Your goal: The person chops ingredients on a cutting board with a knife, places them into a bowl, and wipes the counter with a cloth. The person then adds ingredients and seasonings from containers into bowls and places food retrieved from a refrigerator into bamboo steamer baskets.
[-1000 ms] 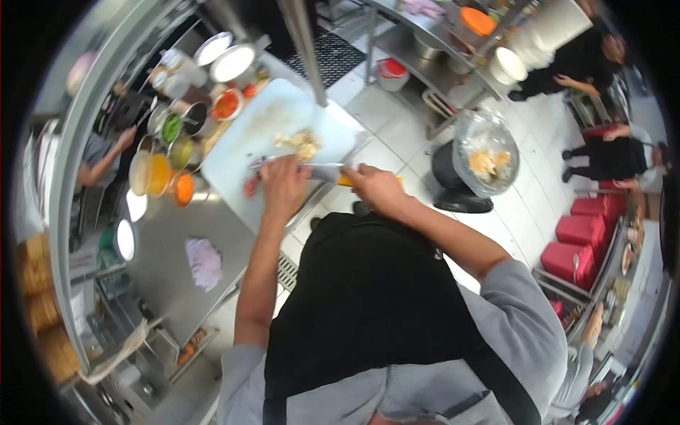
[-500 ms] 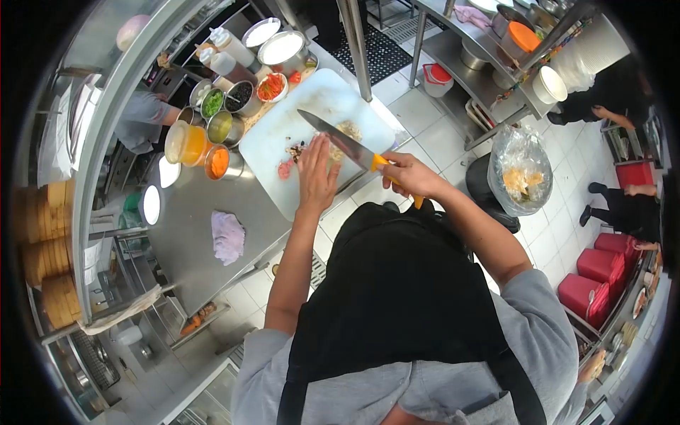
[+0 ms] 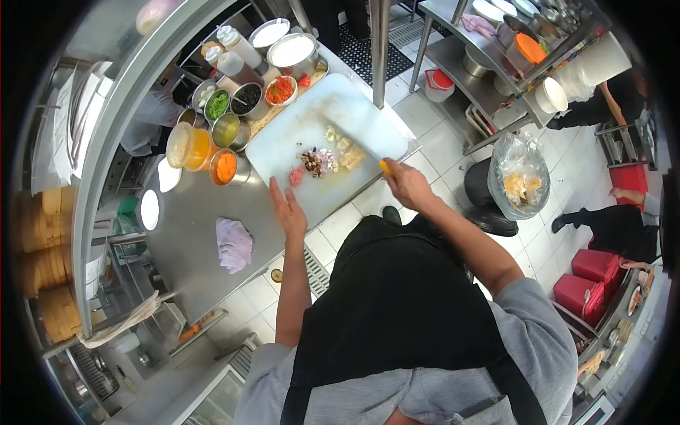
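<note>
My right hand [image 3: 409, 185] is closed round the yellow handle of a knife [image 3: 361, 145], whose blurred blade lies over the right part of a pale blue cutting board [image 3: 283, 134]. My left hand [image 3: 287, 211] is at the board's lower left edge, empty, with its fingers apart. On the board are a pink chopped pile [image 3: 296, 175], dark and purplish chopped pieces [image 3: 319, 162] and pale yellowish chopped pieces [image 3: 347, 152].
Behind the board stand a bowl of red strips [image 3: 281, 91], a cup of orange food [image 3: 226, 166] and squeeze bottles [image 3: 237, 67]. A purple cloth [image 3: 234, 244] lies on the steel counter [image 3: 184, 262]. A lined bin [image 3: 520, 177] stands right; co-workers are at the right edge.
My left hand has come off the chopped food to the board's lower left edge, uncovering the piles. The knife has swung right and down, and the view has shifted.
</note>
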